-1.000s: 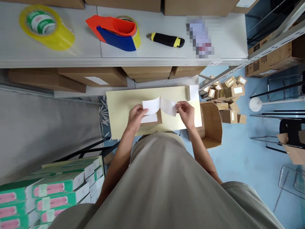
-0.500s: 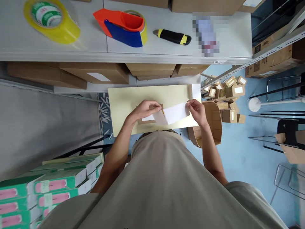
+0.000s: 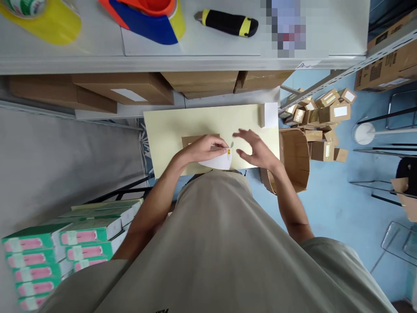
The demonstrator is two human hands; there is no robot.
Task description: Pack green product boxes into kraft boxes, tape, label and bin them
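My left hand (image 3: 205, 148) pinches a white label sheet (image 3: 220, 161) with a small yellow mark, holding it against a small brown cardboard box (image 3: 192, 141) on the pale yellow table (image 3: 169, 130). My right hand (image 3: 256, 148) hovers just to the right of the label, fingers spread, holding nothing. A stack of white labels (image 3: 269, 114) lies at the table's far right corner.
On the white shelf (image 3: 97, 61) above lie a yellow tape roll (image 3: 42, 19), an orange-blue tape dispenser (image 3: 143, 17) and a black-yellow utility knife (image 3: 228, 22). An open carton (image 3: 295, 158) and several small labelled boxes (image 3: 325, 117) sit on the blue floor at right. Green-pink boxes (image 3: 65, 248) are stacked lower left.
My right hand let go of the label sheet and opened. The left hand drew the sheet down onto the small box. The view shifted downward.
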